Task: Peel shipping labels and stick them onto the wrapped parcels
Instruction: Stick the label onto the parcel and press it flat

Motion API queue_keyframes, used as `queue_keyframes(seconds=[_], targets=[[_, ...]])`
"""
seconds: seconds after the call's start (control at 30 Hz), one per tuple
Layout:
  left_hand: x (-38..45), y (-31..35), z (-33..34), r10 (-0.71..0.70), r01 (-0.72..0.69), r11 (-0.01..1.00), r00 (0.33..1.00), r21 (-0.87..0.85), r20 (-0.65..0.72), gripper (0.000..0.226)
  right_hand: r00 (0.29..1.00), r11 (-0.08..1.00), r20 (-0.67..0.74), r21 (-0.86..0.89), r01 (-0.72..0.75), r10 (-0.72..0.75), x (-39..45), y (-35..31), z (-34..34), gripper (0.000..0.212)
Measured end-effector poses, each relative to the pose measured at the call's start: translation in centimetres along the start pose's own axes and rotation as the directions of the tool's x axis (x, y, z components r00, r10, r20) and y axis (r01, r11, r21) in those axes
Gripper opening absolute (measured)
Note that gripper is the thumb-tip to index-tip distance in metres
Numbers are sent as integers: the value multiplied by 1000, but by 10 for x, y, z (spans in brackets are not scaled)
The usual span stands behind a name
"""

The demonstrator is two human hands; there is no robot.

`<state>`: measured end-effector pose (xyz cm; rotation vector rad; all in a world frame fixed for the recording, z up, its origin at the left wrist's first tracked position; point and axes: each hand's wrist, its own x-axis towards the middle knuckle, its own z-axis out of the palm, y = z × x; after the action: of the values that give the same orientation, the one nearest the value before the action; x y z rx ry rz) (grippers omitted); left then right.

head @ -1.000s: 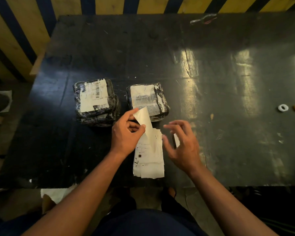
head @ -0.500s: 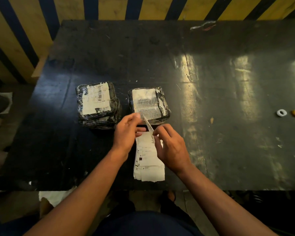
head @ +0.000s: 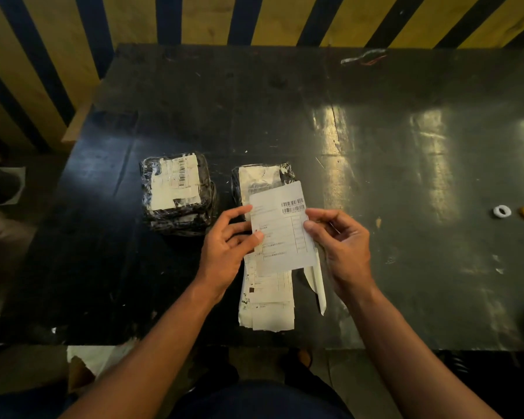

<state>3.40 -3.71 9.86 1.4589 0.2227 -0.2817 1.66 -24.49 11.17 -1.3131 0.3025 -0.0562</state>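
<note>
White shipping label is pinched at its side edges by left hand and right hand fingers, above the label stack on the desk

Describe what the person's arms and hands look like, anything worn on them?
Both forearms are bare up to where the picture ends, with no sleeves in sight. The left hand and right hand wear no gloves, and no rings, watch or wristband show. Nails look short and plain.

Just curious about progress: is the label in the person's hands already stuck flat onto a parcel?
No, both hands hold the label lifted above the parcel.
</note>
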Motion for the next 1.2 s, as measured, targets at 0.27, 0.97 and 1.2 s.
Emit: queue_keyframes(seconds=[0.27,0.97,1.2], targets=[[8,-4,-6,210,-194,955,977,226,-46,30,1000,977,14,-211,-7,10,1,19,-3,26],[58,4,-7,287,-226,835,957,502,-45,40,953,739,58,-618,269,-298,60,39,16,34],[109,4,-1,236,-130,780,967,613,-96,42,973,675,75,-708,206,-219,115,40,26,32]])
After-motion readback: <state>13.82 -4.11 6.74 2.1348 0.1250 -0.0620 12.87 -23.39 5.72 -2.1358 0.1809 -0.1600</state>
